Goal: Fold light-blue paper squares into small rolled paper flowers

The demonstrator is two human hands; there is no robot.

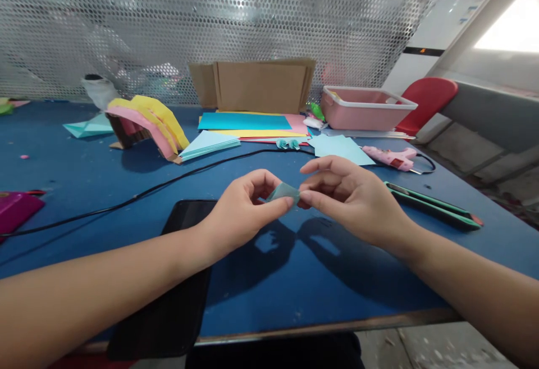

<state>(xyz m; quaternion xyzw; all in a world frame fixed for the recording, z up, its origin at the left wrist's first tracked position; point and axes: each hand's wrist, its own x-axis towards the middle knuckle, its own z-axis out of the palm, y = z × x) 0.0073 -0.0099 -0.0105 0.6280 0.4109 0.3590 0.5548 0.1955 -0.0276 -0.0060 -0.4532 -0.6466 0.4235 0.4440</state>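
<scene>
A small piece of light blue paper (283, 191) is held up over the blue table (261, 313). My left hand (248, 206) is closed, pinching the paper between thumb and fingers. From the other side, my right hand (343, 195) grips the paper's right tip between thumb and forefinger, its other fingers curled behind. The fingers partly cover the paper, so its full shape is hidden. Beyond my hands lie small light blue paper rolls (288, 144), a stack of folded light blue paper (210, 144) and loose light blue sheets (340, 149).
A pink glue gun (391, 157) and a green-edged black tool (433, 205) lie at right. A black tablet-like slab (155, 307) sits under my left forearm. A black cord (168, 181) crosses the table. Behind stand a yellow-pink arch (147, 122), cardboard (261, 85) and a pink bin (366, 110).
</scene>
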